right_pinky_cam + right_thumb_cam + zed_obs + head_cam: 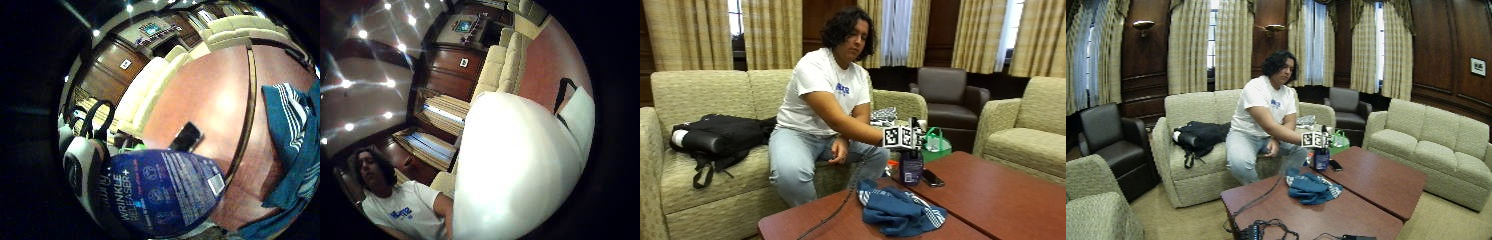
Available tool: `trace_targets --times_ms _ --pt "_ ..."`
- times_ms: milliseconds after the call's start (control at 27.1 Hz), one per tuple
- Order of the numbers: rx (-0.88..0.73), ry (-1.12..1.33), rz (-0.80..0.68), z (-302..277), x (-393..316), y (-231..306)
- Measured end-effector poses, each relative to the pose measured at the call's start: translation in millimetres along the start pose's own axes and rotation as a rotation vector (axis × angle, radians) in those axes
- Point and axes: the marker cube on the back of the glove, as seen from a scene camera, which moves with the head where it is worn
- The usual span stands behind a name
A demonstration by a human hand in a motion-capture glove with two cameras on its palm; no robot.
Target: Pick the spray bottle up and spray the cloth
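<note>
A dark blue spray bottle (911, 170) with a white head stands upright near the far edge of the red-brown table (999, 195). My gloved right hand (896, 144) is at its head and grips it, though most of the hand is hidden. The bottle's blue label (165, 192) fills the little finger side palm view. Its white head (515, 170) fills the thumb side view. A crumpled blue cloth (899, 210) with white stripes lies on the table in front of the bottle, also seen as the cloth (295, 145) beside the label.
A black phone (931, 177) lies on the table right beside the bottle. A green bag (937, 142) stands behind the table. The person's bare left hand (838, 150) rests on a thigh. A black backpack (720, 135) sits on the sofa.
</note>
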Motion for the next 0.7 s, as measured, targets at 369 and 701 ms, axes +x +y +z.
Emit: trace_targets --times_ms 369,701 --pt "0.003 -0.009 0.006 15.0 -3.1 -12.3" --pt "-0.041 -0.017 0.005 15.7 -0.1 -14.5"
